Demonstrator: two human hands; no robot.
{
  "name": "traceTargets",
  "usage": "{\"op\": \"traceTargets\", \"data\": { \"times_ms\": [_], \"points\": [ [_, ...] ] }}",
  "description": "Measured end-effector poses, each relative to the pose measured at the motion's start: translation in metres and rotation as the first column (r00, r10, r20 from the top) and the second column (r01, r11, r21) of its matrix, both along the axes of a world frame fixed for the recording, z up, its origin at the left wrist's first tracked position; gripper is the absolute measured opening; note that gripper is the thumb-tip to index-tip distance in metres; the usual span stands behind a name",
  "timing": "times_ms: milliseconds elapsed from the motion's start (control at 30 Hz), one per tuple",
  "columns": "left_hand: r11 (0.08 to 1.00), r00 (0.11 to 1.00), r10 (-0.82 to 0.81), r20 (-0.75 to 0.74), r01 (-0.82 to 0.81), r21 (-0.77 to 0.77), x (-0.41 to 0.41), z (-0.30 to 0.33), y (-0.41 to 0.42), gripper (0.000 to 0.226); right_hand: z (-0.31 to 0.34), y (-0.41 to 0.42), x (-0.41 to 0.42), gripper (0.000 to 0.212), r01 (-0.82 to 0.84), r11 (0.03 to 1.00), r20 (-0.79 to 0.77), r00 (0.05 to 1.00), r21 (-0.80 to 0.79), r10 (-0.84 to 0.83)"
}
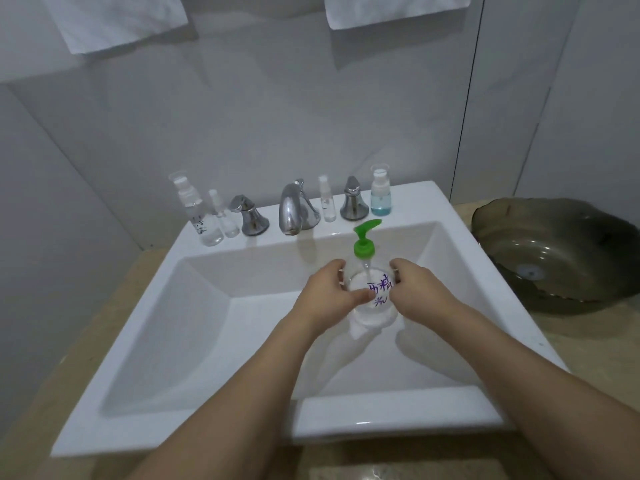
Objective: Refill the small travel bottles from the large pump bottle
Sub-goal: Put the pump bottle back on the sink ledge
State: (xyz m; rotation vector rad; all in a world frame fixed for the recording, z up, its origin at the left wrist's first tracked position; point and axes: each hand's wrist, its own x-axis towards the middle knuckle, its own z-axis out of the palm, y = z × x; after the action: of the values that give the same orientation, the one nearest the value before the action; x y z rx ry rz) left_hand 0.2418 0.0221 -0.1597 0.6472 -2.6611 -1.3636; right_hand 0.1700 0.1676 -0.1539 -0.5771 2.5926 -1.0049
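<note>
Both hands, left hand (334, 289) and right hand (414, 289), fingers curled around pump bottle (369, 289) over sink (138, 341). Four capped travel bottles (327, 199) on rim; refilling apparently not begun.

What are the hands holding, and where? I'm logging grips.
Both the left hand and right hand grip the pump bottle by its clear body's sides.

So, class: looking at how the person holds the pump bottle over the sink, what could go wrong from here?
1. Both the left hand and right hand grip the large pump bottle above the sink; a slip could drop it into the basin.
2. The small travel bottles stand along the narrow back ledge by the faucet, so reaching for one might topple its neighbours.
</note>
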Motion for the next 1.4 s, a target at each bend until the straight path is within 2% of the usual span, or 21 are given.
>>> {"op": "traceTargets", "data": {
  "times_ms": [100,200,300,467,567,667,800,867,933,1000,1067,1100,1200,1400],
  "points": [
    [1.000,0.995,-0.023,-0.095,0.023,0.001,-0.004,0.026,0.015,0.060,0.026,0.013,0.005,0.028,0.101,0.988,-0.026,0.994,-0.120,-0.104],
    [0.998,0.978,-0.055,-0.200,0.052,-0.019,-0.008,0.059,0.042,0.061,0.060,0.036,0.008,0.035,0.192,0.954,-0.072,0.974,-0.231,-0.214],
    [0.995,0.958,-0.087,-0.273,0.068,-0.077,-0.024,0.088,0.062,0.070,0.088,0.055,-0.001,0.035,0.239,0.926,-0.087,0.958,-0.291,-0.275],
    [0.972,0.955,-0.174,-0.239,0.127,-0.200,-0.063,0.130,0.086,0.081,0.113,0.076,-0.037,0.037,0.307,0.858,-0.006,0.941,-0.412,-0.339],
    [0.960,0.964,-0.166,-0.207,0.110,-0.256,-0.084,0.140,0.091,0.087,0.112,0.076,-0.064,0.044,0.314,0.847,0.036,0.943,-0.430,-0.331],
    [0.978,0.972,-0.116,-0.206,0.075,-0.196,-0.103,0.128,0.091,0.088,0.102,0.072,-0.085,0.046,0.342,0.843,0.099,0.938,-0.415,-0.332],
    [0.996,0.968,0.000,-0.253,-0.022,-0.085,-0.123,0.101,0.090,0.074,0.092,0.065,-0.107,0.052,0.339,0.848,0.137,0.941,-0.407,-0.310],
    [0.997,0.953,0.072,-0.293,-0.077,-0.005,-0.133,0.088,0.088,0.071,0.090,0.061,-0.115,0.045,0.334,0.861,0.165,0.942,-0.383,-0.292],
    [0.992,0.938,0.123,-0.325,-0.103,0.080,-0.137,0.076,0.088,0.069,0.090,0.057,-0.120,0.028,0.330,0.871,0.209,0.940,-0.364,-0.269],
    [0.981,0.920,0.171,-0.353,-0.126,0.148,-0.139,0.063,0.088,0.055,0.087,0.055,-0.124,0.023,0.333,0.867,0.248,0.935,-0.370,-0.254],
    [0.979,0.908,0.192,-0.372,-0.149,0.141,-0.140,0.051,0.090,0.034,0.083,0.051,-0.130,0.032,0.337,0.864,0.271,0.931,-0.374,-0.246],
    [0.979,0.903,0.201,-0.381,-0.168,0.117,-0.140,0.047,0.091,0.031,0.082,0.049,-0.132,0.035,0.337,0.864,0.278,0.930,-0.375,-0.243],
    [0.964,0.889,0.266,-0.373,-0.246,0.101,-0.143,0.042,0.096,0.037,0.081,0.042,-0.136,0.038,0.342,0.848,0.282,0.929,-0.405,-0.240],
    [0.906,0.854,0.415,-0.316,-0.354,0.232,-0.158,0.039,0.104,0.037,0.080,0.034,-0.145,0.041,0.382,0.800,0.338,0.910,-0.463,-0.238]
  ]
}}
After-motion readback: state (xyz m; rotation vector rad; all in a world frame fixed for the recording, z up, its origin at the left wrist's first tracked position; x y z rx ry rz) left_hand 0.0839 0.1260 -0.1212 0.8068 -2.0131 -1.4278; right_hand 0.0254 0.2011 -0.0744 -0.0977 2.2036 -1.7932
